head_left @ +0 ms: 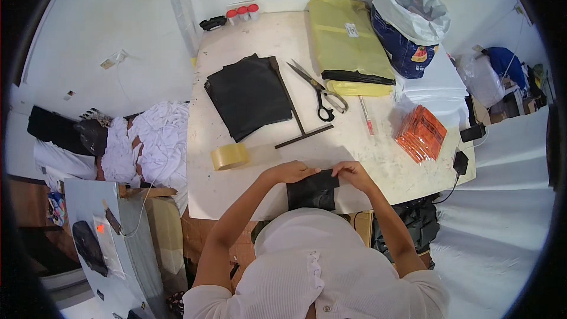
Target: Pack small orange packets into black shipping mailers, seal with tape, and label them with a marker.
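Note:
A small black plastic sheet, perhaps a folded bag, lies at the near edge of the table in front of my body. My left hand grips its upper left edge, thumb along the top. At the upper right corner, my right hand pinches the same sheet between thumb and fingers. Beyond my hands rests a dark T-shaped bar, beside a stack of black plastic sheets. Scissors with black and grey handles lie to the bar's right. A roll of yellowish tape stands left of my hands.
Orange plastic-wrapped packets and a red-and-white pen lie to the right. Farther back are a yellow plastic package and a blue-and-white sack. Small red-capped containers line the far left edge. A black power adapter sits at the right edge.

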